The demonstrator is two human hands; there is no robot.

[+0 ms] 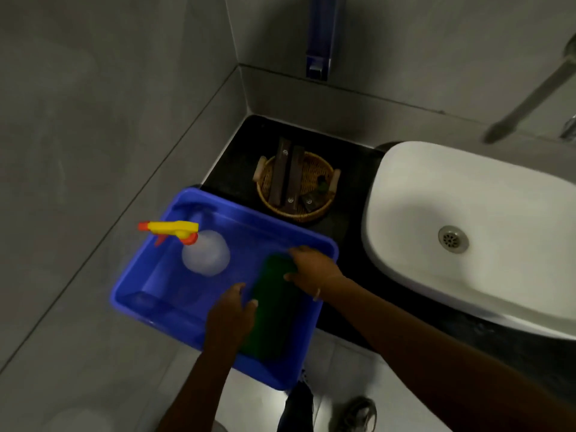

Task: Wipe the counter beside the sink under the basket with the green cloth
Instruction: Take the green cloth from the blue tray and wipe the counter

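Observation:
A dark green cloth [274,307] hangs folded inside a blue plastic tub [174,310] at the lower middle. My right hand [311,269] grips the cloth's top edge near the tub's right rim. My left hand [230,316] touches the cloth's left side lower down. Behind the tub, a round wicker basket [314,176] with dark wooden pieces in it stands on the black counter [237,157], left of the white sink [442,207].
A clear spray bottle [205,254] with a yellow and orange trigger stands in the tub's back left. Grey tiled walls close in the corner at left and back. A wall dispenser [321,48] hangs above the counter. A shoe [358,413] shows on the floor below.

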